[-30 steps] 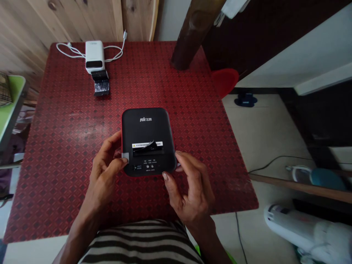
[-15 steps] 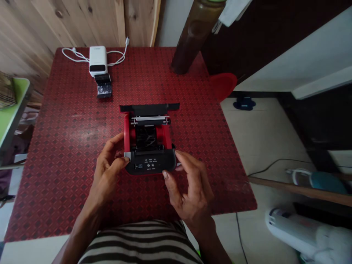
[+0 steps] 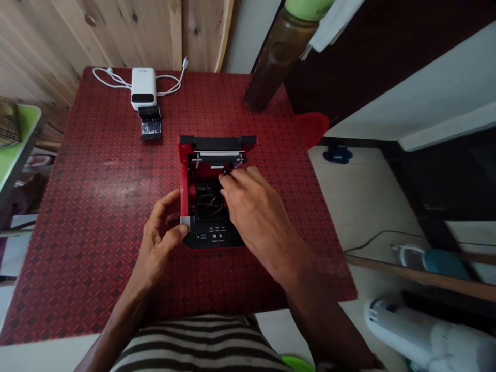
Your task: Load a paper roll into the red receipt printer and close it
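A small red and black label printer point(image 3: 213, 235) lies on the table with its lid point(image 3: 218, 144) raised at the back. Something black and shiny point(image 3: 208, 200) lies in its compartment. My left hand point(image 3: 160, 232) grips the printer's front left corner, thumb on the grey tab point(image 3: 185, 222) and fingers along the side. Over the right side of the compartment is my right hand point(image 3: 253, 204), its fingers bent together inside near the hinge. Whatever those fingertips hold or touch is hidden.
A white power bank point(image 3: 143, 85) with a looped white cable stands at the back left. A printed black strip point(image 3: 151, 124) lies before it. A tall brown bottle point(image 3: 277, 62) with a green lid rises at the back right. The red patterned table point(image 3: 108, 175) ends on the right above the floor.
My right hand has gone from the printer's front right corner up into the open compartment. The lid is tilted differently, showing more of its red inside. My left hand keeps its hold.
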Demonstrator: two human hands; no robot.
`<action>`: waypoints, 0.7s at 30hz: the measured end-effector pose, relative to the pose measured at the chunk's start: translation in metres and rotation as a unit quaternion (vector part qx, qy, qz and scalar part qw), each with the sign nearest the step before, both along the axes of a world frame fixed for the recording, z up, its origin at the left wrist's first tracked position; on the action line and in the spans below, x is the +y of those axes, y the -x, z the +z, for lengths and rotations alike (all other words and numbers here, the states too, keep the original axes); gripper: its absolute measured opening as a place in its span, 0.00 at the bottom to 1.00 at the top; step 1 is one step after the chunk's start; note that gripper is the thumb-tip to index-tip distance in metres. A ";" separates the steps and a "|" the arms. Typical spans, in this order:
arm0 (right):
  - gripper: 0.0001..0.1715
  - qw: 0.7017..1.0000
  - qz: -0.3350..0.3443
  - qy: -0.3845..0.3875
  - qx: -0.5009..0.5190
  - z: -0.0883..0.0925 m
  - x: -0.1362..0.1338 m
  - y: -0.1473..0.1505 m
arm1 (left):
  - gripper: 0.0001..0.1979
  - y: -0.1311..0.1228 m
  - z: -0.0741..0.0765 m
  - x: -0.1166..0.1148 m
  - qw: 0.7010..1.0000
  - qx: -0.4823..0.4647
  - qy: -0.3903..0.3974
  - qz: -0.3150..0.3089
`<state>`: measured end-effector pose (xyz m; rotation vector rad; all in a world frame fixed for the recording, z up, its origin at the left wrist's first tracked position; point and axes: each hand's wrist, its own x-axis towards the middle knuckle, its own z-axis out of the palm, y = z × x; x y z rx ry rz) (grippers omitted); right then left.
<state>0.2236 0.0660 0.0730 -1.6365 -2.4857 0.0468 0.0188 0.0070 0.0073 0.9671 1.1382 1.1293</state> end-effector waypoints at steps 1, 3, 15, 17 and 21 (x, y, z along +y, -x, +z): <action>0.13 1.000 -0.005 0.015 -0.014 0.002 0.003 0.005 | 0.32 0.000 0.000 0.000 1.000 0.001 0.001 -0.002; 0.13 0.998 -0.012 0.042 -0.038 0.006 0.005 0.013 | 0.32 0.000 -0.001 0.000 1.000 0.005 0.002 -0.004; 0.12 0.982 0.043 0.181 -0.042 0.022 0.008 0.016 | 0.32 -0.001 0.001 -0.001 1.000 0.021 0.002 -0.003; 0.16 0.979 0.051 0.193 -0.041 0.022 0.013 0.019 | 0.32 -0.001 0.000 0.000 1.000 0.022 -0.002 -0.001; 0.25 0.976 0.065 0.198 -0.057 0.022 0.023 0.025 | 0.32 0.000 -0.001 0.000 1.000 0.025 -0.004 -0.002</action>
